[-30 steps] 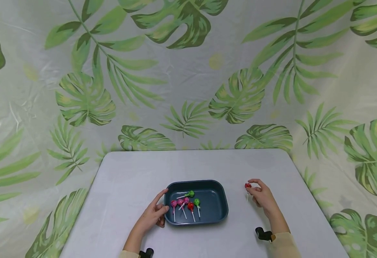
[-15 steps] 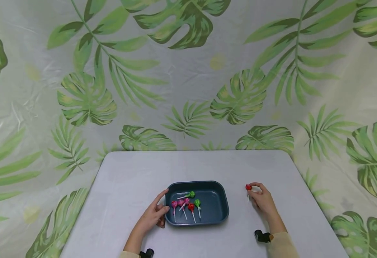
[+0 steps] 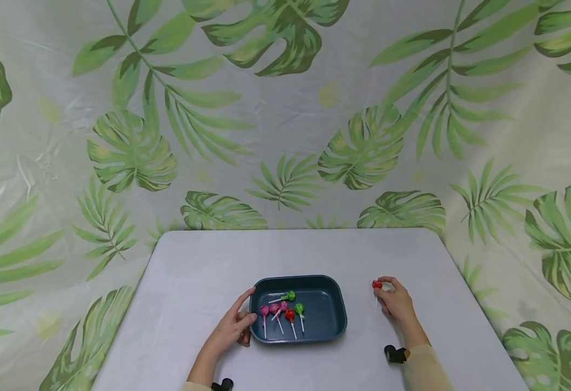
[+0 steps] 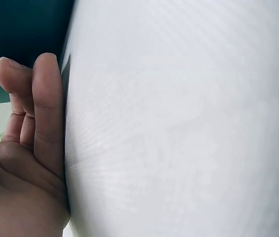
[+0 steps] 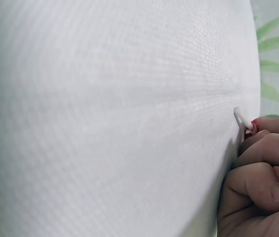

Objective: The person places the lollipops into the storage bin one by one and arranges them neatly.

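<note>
In the head view a dark blue rectangular tray (image 3: 331,304) lies on the white table. My left hand (image 3: 228,327) grips its left wall, thumb over the rim and index finger up at the far corner; the left wrist view has the other fingers (image 4: 47,103) curled low against the tray's side. Right of the tray, my right hand (image 3: 399,304) pinches a red lollipop (image 3: 377,284) by its head between thumb and index finger, the white stick pointing down toward me. In the right wrist view the lollipop's stick (image 5: 240,117) sticks out close over the table.
Several lollipops lie in the tray's left and middle part: pink ones (image 3: 264,310), a red one (image 3: 290,314), and green ones (image 3: 299,308). A leaf-patterned curtain (image 3: 285,108) hangs behind the table's far edge. Each wrist wears a black camera (image 3: 395,354).
My right hand has shifted slightly toward me, and its fingers have settled around the red lollipop, whose head shows more. The left hand and the tray keep their place.
</note>
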Demonstrator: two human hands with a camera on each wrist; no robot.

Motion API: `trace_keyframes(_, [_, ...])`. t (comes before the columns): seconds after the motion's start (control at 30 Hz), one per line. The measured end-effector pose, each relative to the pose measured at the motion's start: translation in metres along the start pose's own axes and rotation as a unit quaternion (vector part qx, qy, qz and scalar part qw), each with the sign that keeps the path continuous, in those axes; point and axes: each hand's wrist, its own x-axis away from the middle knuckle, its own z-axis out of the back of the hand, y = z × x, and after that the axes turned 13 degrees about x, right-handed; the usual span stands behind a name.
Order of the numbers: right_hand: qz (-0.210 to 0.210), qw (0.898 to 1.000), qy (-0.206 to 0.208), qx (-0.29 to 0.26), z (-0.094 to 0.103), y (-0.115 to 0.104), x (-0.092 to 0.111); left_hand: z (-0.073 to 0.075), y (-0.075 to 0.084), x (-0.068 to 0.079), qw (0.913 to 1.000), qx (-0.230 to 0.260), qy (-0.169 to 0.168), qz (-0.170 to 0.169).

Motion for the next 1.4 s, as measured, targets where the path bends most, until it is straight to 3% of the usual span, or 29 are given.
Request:
trace_keyframes(0.7, [-0.001, 1.000, 0.025, -0.007, -0.004, 0.001, -0.001, 0.000, 0.001, 0.000, 1.0000, 0.009, -0.004, -0.001])
trace_keyframes(1.0, [0.002, 0.999, 0.035, 0.017, -0.005, 0.001, 0.002, 0.000, 0.000, 0.000, 0.9999, 0.010, -0.006, 0.002])
trace_keyframes(1.4, [0.018, 0.997, 0.009, -0.068, 0.001, -0.028, 0.028, 0.001, -0.002, -0.001, 0.9999, 0.014, -0.005, 0.003])
